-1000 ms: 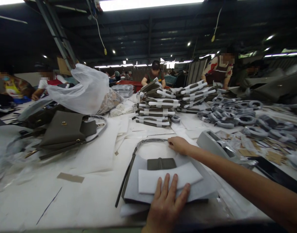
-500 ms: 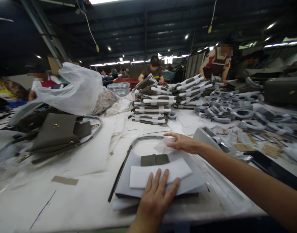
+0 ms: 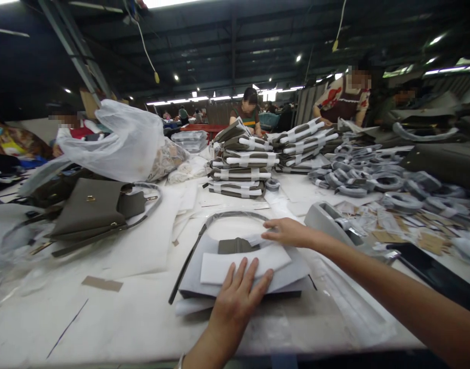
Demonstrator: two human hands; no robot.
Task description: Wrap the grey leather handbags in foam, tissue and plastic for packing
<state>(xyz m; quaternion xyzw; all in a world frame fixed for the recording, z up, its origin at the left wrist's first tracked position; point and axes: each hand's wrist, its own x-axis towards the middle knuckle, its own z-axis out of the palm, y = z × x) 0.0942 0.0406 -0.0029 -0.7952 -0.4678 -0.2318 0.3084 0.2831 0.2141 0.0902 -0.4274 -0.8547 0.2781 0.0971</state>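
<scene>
My left hand (image 3: 238, 297) lies with its fingers spread on a folded white foam strip (image 3: 219, 267). Under the strip is a flat bag wrapped in pale sheeting (image 3: 296, 264), with a small dark olive piece (image 3: 233, 246) showing just beyond the strip. A wrapped strap (image 3: 219, 216) arches from the bag's far side, its dark end running down the left. My right hand (image 3: 284, 231) is at the bag's far right, fingertips bent close to the strap and sheeting. Whether it holds anything is too small to tell.
An olive bag (image 3: 92, 210) lies at the left near a large plastic bag (image 3: 120, 138). Stacked wrapped pieces (image 3: 244, 174) stand behind. At the right are a grey tape dispenser (image 3: 327, 223) and coiled wrapped straps (image 3: 384, 179). Several people work farther back.
The clear piece by my right hand no longer shows, and that hand's fingers have drawn closer together. My left hand and the wrapped bag sit slightly farther left and up in view.
</scene>
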